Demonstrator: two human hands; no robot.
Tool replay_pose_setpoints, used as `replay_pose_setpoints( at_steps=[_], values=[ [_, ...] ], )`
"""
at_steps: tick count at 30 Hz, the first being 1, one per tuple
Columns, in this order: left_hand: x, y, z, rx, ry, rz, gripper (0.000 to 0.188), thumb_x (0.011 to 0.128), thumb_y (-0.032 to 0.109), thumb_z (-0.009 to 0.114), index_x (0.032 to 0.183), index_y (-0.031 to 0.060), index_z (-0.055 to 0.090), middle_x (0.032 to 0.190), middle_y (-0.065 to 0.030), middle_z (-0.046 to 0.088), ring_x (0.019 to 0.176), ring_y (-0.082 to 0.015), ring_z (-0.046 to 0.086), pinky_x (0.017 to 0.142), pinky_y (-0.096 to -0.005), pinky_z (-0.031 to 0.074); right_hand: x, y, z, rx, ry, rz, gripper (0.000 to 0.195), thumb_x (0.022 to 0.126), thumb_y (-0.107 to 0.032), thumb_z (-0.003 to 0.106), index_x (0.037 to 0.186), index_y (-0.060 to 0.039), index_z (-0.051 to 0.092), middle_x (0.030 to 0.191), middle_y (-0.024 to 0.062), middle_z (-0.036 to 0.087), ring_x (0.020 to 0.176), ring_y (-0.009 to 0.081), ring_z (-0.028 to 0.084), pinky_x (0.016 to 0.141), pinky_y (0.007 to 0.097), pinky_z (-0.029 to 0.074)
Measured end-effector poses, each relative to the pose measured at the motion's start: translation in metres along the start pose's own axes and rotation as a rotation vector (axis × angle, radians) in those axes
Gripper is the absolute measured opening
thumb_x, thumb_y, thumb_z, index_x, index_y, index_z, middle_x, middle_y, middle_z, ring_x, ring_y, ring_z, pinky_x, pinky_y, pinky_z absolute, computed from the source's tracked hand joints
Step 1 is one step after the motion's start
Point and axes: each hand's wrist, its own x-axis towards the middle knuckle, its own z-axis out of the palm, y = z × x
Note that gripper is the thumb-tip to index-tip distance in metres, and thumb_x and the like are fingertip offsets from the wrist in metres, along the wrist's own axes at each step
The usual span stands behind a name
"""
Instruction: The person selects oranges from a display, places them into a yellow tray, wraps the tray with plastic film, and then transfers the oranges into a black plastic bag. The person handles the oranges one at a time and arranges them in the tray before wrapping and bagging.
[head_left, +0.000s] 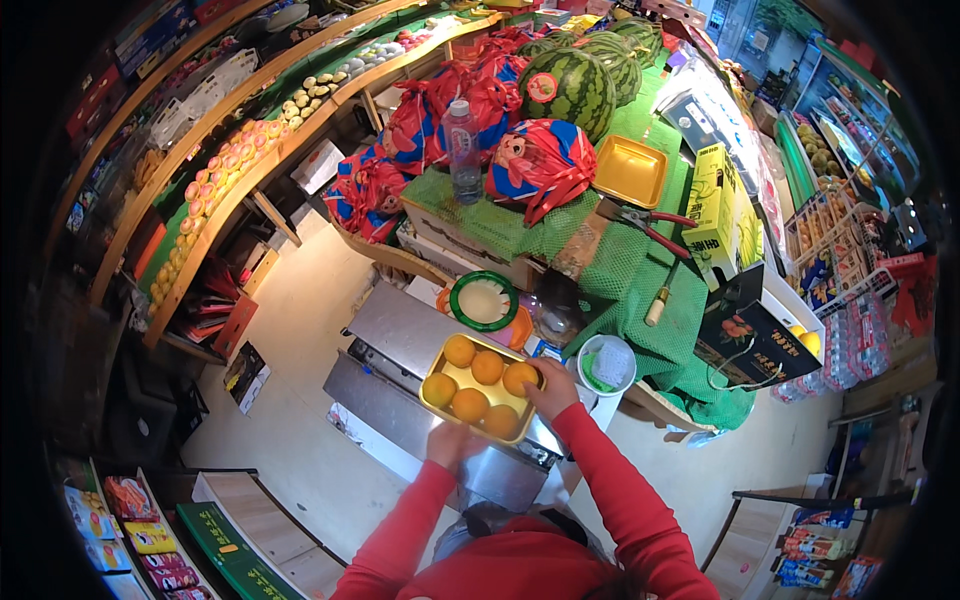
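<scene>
A yellow plastic tray with several oranges in it lies over a metal-topped unit in front of me. My right hand is at the tray's right end, its thumb and fingertips on the rightmost orange. Blurred, my left hand is against the tray's near rim; its fingers are partly hidden, so its grip is unclear. Just beyond the tray is a green ring-shaped roll or dish. Right of my right hand stands a white tub with foam fruit netting inside.
Green netting covers the stand ahead, bearing red-handled pruning shears, a wooden-handled knife, an empty yellow tray, a plastic bottle and watermelons. A black gift box is at right. Fruit shelves run along the left.
</scene>
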Motion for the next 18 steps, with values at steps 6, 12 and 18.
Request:
replay_pose_setpoints(
  at_steps=[6, 12, 18],
  values=[
    [0.022, 0.045, -0.024, 0.086, 0.072, -0.029, 0.011, 0.090, 0.014, 0.047, 0.093, 0.0041, 0.046, 0.084, -0.0131, 0.063, 0.070, -0.0238, 0.066, 0.054, -0.0272, 0.054, 0.024, -0.012, 0.026, -0.004, 0.055, -0.028, 0.038, 0.068, -0.012, 0.068, 0.103, -0.0026, 0.056, 0.100, 0.0153, 0.056, 0.093, 0.0319, 0.053, 0.084, 0.0355, 0.043],
    [0.026, 0.051, -0.034, 0.121, 0.065, -0.047, 0.011, 0.089, 0.015, 0.047, 0.095, 0.0051, 0.048, 0.085, -0.0107, 0.063, 0.072, -0.0239, 0.066, 0.056, -0.0262, 0.054, 0.032, -0.007, 0.032, 0.074, 0.014, -0.007, 0.040, 0.069, -0.014, 0.070, 0.106, -0.0041, 0.057, 0.100, 0.0140, 0.056, 0.092, 0.0284, 0.056, 0.081, 0.0327, 0.045],
    [0.032, 0.028, -0.036, -0.023, 0.100, 0.089, 0.014, 0.088, 0.019, 0.050, 0.096, 0.0072, 0.049, 0.072, -0.0114, 0.061, 0.046, -0.0190, 0.056, 0.040, -0.0280, 0.048, 0.004, 0.013, 0.021, 0.091, 0.115, -0.047, 0.042, 0.070, -0.018, 0.069, 0.108, -0.0047, 0.055, 0.107, 0.0145, 0.054, 0.102, 0.0283, 0.051, 0.085, 0.0361, 0.043]
  ],
)
